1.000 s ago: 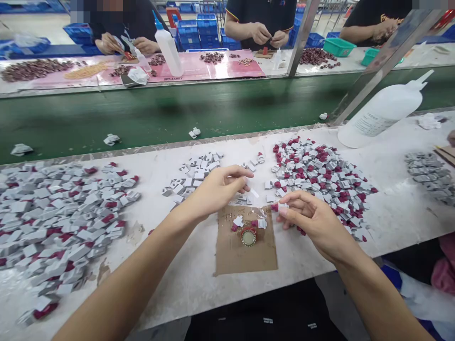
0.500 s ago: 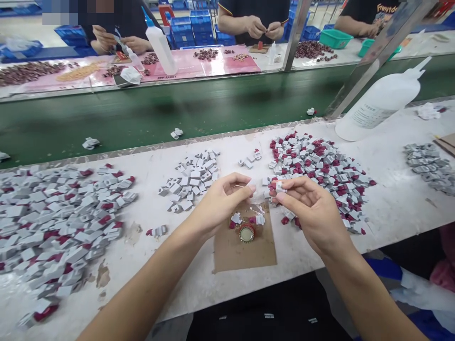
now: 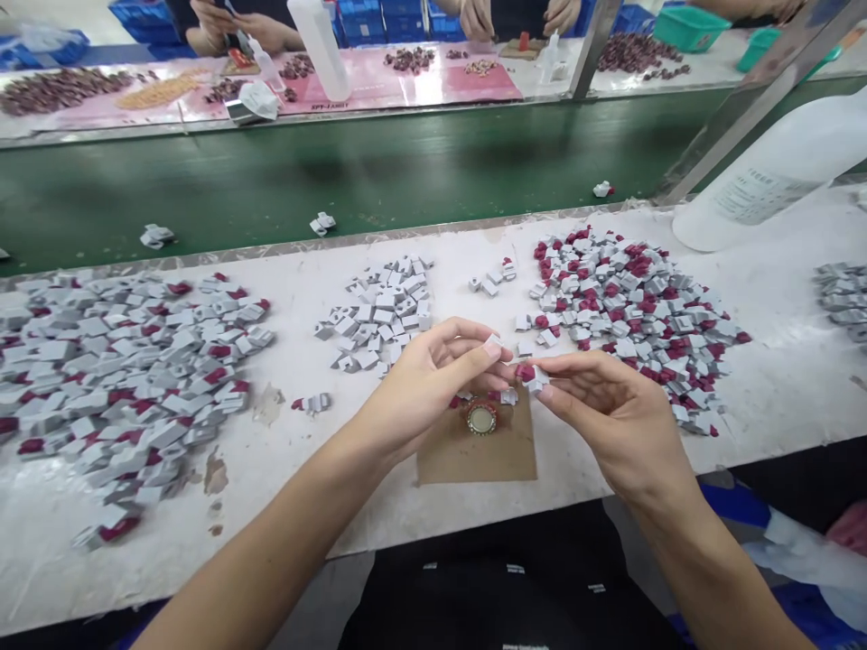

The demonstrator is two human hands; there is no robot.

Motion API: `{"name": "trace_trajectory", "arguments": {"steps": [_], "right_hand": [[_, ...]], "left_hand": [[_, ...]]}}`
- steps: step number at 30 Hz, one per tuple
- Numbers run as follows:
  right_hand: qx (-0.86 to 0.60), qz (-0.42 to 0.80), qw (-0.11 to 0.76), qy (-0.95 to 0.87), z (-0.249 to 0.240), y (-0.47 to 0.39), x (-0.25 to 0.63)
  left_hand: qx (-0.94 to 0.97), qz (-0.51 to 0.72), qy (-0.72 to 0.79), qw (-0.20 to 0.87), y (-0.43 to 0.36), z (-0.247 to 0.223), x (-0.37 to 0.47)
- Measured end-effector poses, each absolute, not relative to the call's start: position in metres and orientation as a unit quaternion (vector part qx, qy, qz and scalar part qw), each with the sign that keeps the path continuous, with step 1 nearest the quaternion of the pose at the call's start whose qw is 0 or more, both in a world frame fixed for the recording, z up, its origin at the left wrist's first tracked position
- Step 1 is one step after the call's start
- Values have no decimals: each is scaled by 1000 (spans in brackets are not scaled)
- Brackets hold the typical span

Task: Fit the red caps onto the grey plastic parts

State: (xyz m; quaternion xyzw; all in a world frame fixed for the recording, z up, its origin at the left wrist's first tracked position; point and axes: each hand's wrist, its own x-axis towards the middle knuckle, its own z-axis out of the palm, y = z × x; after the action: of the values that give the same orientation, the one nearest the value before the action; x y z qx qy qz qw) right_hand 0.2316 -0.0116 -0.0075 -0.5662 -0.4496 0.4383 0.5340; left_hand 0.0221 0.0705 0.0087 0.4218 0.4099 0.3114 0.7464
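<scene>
My left hand pinches a small grey piece between thumb and fingertips. My right hand pinches a small grey-and-red part right beside it; the two pieces nearly touch above a brown card. On the card sit a round bottle cap and a few loose parts. A small heap of plain grey pieces lies behind my left hand. A heap of grey-and-red parts lies behind my right hand.
A large pile of grey-and-red parts covers the bench's left side. A white squeeze bottle lies at the right. A green conveyor belt carries stray parts. Other people's hands work at the far pink-topped bench.
My hands have come together over the card; the right hand lifted its red-and-grey part from beside the card up to the left hand's grey piece. The camera tilted down.
</scene>
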Motion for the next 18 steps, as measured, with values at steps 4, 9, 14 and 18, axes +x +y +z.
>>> {"name": "trace_trajectory", "arguments": {"steps": [4,9,14,18], "right_hand": [[-568,431,483,-507,-8,-31,222],[-565,406,438,-569,-9,-38,214],[-561,387,426,-595,-5,-35,213],[-557,410,474,-545,0,-30,217]], "left_hand": [[479,346,452,669,68,6,10],[484,382,473,629,69,0,1],[481,368,475,638,67,-1,1],[474,361,467,653,66,2,4]]}}
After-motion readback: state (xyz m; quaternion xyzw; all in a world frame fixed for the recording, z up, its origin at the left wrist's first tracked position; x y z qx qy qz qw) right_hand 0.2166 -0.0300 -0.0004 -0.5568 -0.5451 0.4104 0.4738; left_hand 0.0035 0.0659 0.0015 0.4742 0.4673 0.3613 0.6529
